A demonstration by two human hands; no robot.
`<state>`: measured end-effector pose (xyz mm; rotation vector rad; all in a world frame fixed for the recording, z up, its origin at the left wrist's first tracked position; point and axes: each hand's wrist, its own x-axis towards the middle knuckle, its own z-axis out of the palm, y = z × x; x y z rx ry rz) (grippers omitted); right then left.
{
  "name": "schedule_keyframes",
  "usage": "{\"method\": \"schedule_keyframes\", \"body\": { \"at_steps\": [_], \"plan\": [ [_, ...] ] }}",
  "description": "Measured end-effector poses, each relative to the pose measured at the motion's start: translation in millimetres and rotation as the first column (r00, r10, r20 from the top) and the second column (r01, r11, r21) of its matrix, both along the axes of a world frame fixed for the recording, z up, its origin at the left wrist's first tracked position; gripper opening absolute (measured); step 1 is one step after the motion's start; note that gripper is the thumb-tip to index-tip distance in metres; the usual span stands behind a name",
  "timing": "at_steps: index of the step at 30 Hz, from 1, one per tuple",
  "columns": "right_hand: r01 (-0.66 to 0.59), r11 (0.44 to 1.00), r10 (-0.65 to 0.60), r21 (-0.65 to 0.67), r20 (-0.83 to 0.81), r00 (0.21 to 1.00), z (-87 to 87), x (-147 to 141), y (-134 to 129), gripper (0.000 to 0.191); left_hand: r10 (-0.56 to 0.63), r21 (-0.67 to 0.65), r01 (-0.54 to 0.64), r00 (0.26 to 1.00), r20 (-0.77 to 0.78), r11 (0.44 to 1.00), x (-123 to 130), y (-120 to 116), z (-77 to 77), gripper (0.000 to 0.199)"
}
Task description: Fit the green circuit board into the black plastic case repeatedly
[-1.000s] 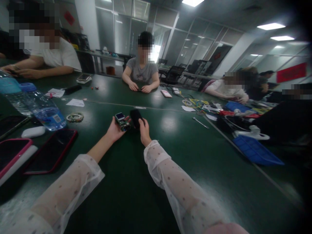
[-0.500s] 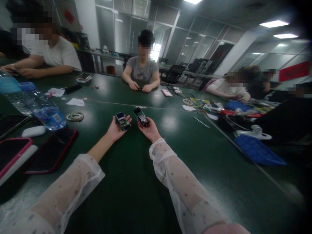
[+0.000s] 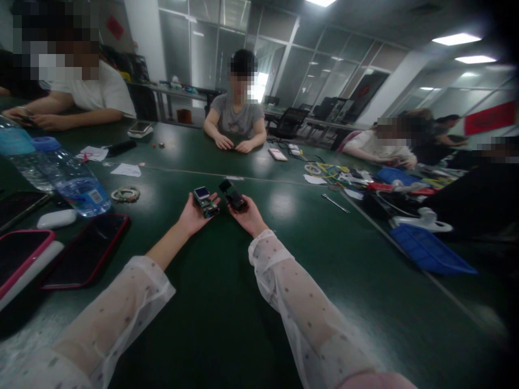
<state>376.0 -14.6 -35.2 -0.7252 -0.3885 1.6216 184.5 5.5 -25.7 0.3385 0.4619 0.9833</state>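
Observation:
In my left hand (image 3: 190, 217) lies a small circuit board with a screen (image 3: 206, 202), its face turned up and my fingers under and beside it. My right hand (image 3: 250, 217) grips a dark plastic casing (image 3: 233, 196) with a window at its upper end, tilted to the left. The two pieces are held close together, apart from each other, over the green table (image 3: 203, 302). Finer details of the board and casing are too small to make out.
At left stand water bottles (image 3: 75, 178), with a red-edged phone (image 3: 87, 251), a white earphone case (image 3: 57, 218) and a bracelet (image 3: 125, 194) nearby. To the right lie a metal rod (image 3: 335, 203), a blue tray (image 3: 432, 248) and tangled cables (image 3: 330, 172). A person (image 3: 237, 119) sits opposite.
The dark casing has turned in my right hand, so its bright inner part no longer shows. The circuit board in my left hand has shifted only very slightly.

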Motion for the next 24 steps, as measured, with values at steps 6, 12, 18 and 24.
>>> {"method": "schedule_keyframes", "body": {
  "at_steps": [6,12,18,24],
  "plan": [
    [0.042,0.999,-0.042,0.035,0.018,0.999,-2.5,-4.6,4.4,0.01,-0.008,-0.01,0.008,0.999,-0.031,1.0,1.1,-2.9,4.2,0.054],
    [0.08,0.983,-0.115,0.168,0.214,0.97,-6.4,-15.3,2.7,0.01,-0.034,0.027,0.036,0.997,-0.063,0.999,2.0,-2.9,2.3,0.054],
    [0.173,0.942,-0.3,0.287,0.495,0.816,-10.0,-30.4,-5.3,0.031,-0.024,0.046,0.03,0.992,-0.127,0.999,3.8,-2.5,2.4,0.048],
    [0.175,0.881,-0.427,0.44,0.578,0.696,-5.0,-39.1,-13.7,0.031,-0.043,0.137,0.067,0.985,-0.169,0.988,9.1,-1.2,-0.9,0.047]
  ]
}}
